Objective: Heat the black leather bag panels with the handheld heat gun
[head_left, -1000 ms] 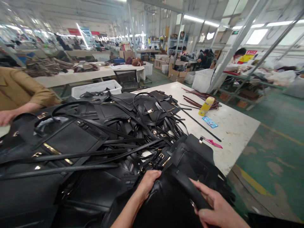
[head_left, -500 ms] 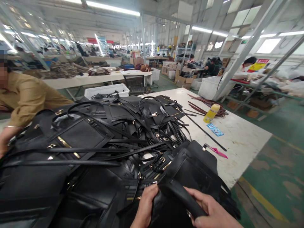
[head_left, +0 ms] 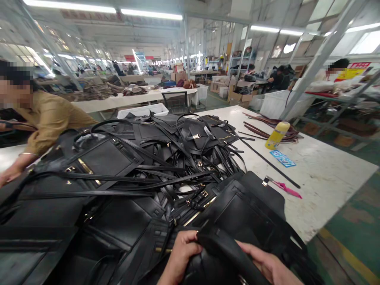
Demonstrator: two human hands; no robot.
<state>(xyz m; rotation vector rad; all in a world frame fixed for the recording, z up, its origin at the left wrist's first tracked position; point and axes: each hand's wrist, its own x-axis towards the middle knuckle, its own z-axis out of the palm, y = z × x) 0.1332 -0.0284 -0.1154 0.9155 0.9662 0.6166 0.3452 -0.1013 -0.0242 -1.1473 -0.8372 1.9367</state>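
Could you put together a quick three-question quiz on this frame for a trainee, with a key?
1. True or false: the pink item is in the right hand.
2. The card beside the yellow bottle is mainly: A) red B) blue C) green
3. Short answer: which part of the black bag arches between the left hand and the right hand?

Key:
1. False; it lies on the white table.
2. B
3. Its handle.

1 camera, head-worn, facing forward and down: left hand (head_left: 181, 253), right hand (head_left: 268, 264) close below, counter (head_left: 329, 174) beyond.
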